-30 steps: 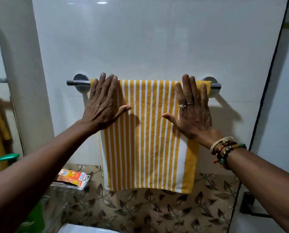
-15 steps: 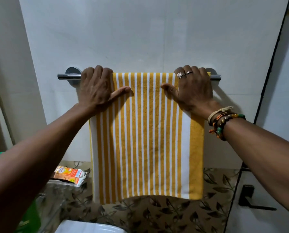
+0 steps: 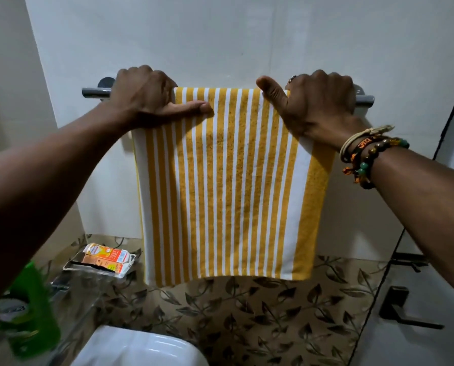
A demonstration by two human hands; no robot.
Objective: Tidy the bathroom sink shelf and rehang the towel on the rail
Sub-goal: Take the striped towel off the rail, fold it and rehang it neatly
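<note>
A grey rail (image 3: 95,92) runs across the upper middle of the frame, with a yellow-and-white striped towel (image 3: 228,180) draped over it, hanging flat. At lower left, a clear shelf (image 3: 88,286) carries an orange carton (image 3: 107,257) lying on its side

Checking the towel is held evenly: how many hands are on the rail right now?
2. The left hand curls over the rail at the top left corner of the towel; the right hand curls over its top right corner. No others in view.

Terry-cloth towel (image 3: 228,186), smooth metal rail (image 3: 95,92), glossy tiles (image 3: 247,35)
</note>
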